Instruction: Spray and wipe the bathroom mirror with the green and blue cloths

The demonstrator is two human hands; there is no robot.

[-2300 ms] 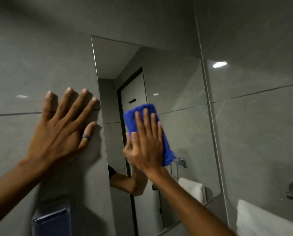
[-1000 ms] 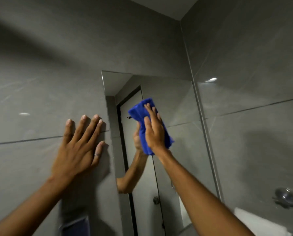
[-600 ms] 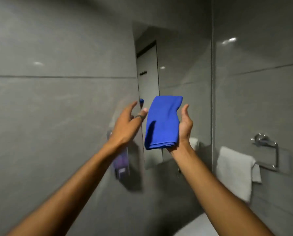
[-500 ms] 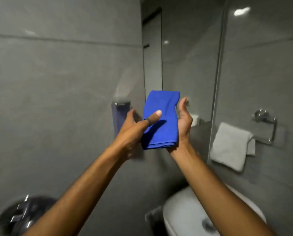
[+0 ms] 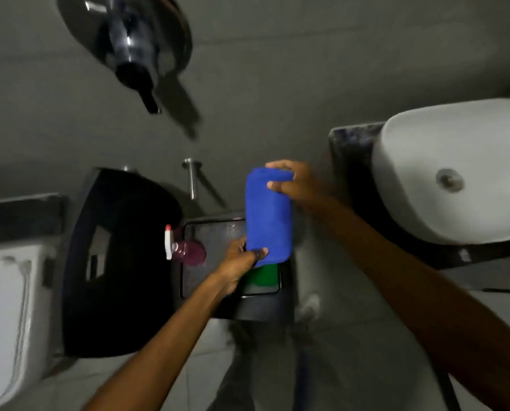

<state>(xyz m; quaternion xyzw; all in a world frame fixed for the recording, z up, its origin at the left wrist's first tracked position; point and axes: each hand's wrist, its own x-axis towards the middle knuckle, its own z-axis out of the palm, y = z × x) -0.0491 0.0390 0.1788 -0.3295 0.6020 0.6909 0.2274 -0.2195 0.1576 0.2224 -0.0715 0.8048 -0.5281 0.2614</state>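
Both hands hold the folded blue cloth (image 5: 268, 215) stretched lengthwise. My right hand (image 5: 295, 185) pinches its far end and my left hand (image 5: 239, 262) pinches its near end. Under the cloth, a green cloth (image 5: 262, 275) lies on a dark tray (image 5: 209, 238), partly hidden by the blue one. A spray bottle (image 5: 185, 250) with pink liquid and a white and red nozzle stands on the tray's left side. The mirror is out of view.
A black bin (image 5: 120, 262) stands left of the tray. A white toilet (image 5: 7, 318) is at the far left. A white basin (image 5: 452, 173) on a dark counter (image 5: 348, 161) sits at the right. A chrome dispenser (image 5: 129, 40) hangs on the wall above.
My right hand took the blue cloth off the mirror and my left hand left the wall and gripped the cloth's other end. The view swung down to the tray and floor.
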